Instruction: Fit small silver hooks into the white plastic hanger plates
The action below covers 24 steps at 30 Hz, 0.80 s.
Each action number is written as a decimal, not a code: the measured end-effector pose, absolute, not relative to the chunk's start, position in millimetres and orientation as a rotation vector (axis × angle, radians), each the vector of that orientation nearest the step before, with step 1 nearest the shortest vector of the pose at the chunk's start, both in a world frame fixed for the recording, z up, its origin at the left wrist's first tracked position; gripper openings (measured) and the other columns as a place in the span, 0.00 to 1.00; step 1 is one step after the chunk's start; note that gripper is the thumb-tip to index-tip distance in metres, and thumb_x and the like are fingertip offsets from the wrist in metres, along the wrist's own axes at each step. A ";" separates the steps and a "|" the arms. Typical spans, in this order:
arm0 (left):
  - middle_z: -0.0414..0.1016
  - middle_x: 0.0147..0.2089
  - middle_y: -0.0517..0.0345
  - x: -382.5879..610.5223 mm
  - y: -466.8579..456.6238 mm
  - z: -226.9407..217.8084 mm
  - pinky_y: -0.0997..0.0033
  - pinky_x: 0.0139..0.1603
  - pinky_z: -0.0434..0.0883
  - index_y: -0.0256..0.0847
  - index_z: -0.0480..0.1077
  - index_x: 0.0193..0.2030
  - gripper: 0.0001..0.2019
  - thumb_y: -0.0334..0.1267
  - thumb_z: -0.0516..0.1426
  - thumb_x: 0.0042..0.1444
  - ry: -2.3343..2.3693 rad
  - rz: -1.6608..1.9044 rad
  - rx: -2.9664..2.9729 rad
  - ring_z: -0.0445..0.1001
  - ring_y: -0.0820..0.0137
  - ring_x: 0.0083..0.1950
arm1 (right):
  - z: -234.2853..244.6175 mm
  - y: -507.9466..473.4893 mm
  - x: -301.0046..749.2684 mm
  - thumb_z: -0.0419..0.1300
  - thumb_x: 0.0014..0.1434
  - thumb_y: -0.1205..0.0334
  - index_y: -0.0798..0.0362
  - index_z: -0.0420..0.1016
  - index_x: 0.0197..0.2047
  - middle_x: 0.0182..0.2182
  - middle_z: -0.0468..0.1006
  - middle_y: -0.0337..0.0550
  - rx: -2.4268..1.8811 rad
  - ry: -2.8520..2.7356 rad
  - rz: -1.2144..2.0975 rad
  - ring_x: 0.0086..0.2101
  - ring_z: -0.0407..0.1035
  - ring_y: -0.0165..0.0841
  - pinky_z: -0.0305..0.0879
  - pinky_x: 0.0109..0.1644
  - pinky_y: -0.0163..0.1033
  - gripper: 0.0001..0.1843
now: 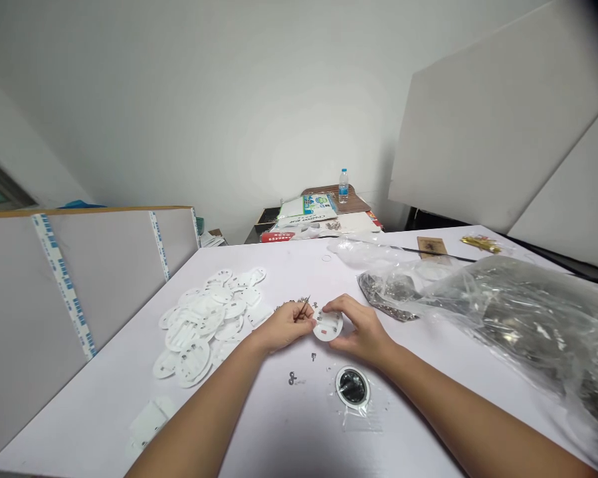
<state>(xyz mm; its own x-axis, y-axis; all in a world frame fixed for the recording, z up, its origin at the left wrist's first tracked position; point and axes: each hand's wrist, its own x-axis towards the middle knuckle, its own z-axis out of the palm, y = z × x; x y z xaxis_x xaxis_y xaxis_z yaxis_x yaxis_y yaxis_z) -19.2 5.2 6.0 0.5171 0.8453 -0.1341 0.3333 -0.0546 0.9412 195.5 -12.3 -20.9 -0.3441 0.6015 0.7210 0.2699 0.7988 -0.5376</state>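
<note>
My right hand [361, 328] is closed around a small round white plastic disc [327, 326], held just above the white table [279, 425]. My left hand [286, 323] pinches a thin metal piece [305, 306] right beside the disc's left edge. Both hands meet at the middle of the table. A heap of similar white discs [206, 322] lies to the left of my left hand. Small metal bits [292, 379] lie on the table in front of my hands.
A round black-and-white ring [352, 387] on clear film sits near my right forearm. Clear plastic bags with metal parts [503, 312] fill the right side. Grey boards [80, 279] stand at the left; a water bottle [343, 186] and papers lie beyond the table.
</note>
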 end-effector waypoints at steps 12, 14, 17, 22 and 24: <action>0.73 0.40 0.59 -30.5 3.4 19.6 0.69 0.42 0.64 0.45 0.69 0.47 0.10 0.37 0.49 0.64 1.118 0.398 2.256 0.69 0.68 0.41 | -14.7 -11.6 200.1 0.61 0.44 0.77 0.49 0.62 0.57 0.42 0.70 0.44 -0.850 -2.190 0.558 0.44 0.65 0.40 0.65 0.45 0.43 0.37; 0.75 0.43 0.59 -28.3 4.1 17.5 0.68 0.47 0.64 0.45 0.71 0.44 0.09 0.34 0.51 0.62 1.052 0.395 2.361 0.70 0.67 0.45 | -13.6 -11.8 200.3 0.60 0.44 0.77 0.49 0.62 0.57 0.42 0.70 0.43 -0.834 -2.218 0.556 0.44 0.64 0.39 0.65 0.46 0.43 0.36; 0.76 0.44 0.61 -26.0 4.8 14.6 0.68 0.51 0.63 0.46 0.73 0.43 0.09 0.33 0.52 0.62 0.992 0.393 2.475 0.71 0.68 0.47 | -13.0 -11.1 200.4 0.60 0.44 0.78 0.50 0.64 0.54 0.40 0.69 0.43 -0.813 -2.243 0.537 0.43 0.63 0.39 0.64 0.45 0.43 0.33; 0.77 0.42 0.61 -27.5 4.7 14.1 0.69 0.48 0.64 0.46 0.75 0.44 0.10 0.32 0.52 0.63 0.969 0.391 2.515 0.72 0.69 0.45 | -13.9 -9.1 200.3 0.60 0.44 0.79 0.50 0.68 0.41 0.37 0.67 0.40 -0.792 -2.265 0.520 0.40 0.61 0.36 0.63 0.41 0.40 0.22; 0.77 0.42 0.61 -28.3 4.6 15.1 0.70 0.48 0.64 0.46 0.75 0.44 0.11 0.32 0.52 0.62 0.967 0.393 2.514 0.72 0.69 0.45 | -14.5 -8.7 200.2 0.60 0.43 0.79 0.50 0.67 0.38 0.36 0.67 0.39 -0.792 -2.262 0.535 0.40 0.61 0.36 0.62 0.39 0.38 0.20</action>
<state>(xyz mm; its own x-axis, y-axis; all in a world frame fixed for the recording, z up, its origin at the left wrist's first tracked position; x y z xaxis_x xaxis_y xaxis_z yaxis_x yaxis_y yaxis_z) -28.3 4.6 15.1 0.7186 0.6865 0.1107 0.5688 -0.6719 0.4743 200.2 -8.7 -14.5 -0.5892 0.6648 0.4592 0.3889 0.7315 -0.5601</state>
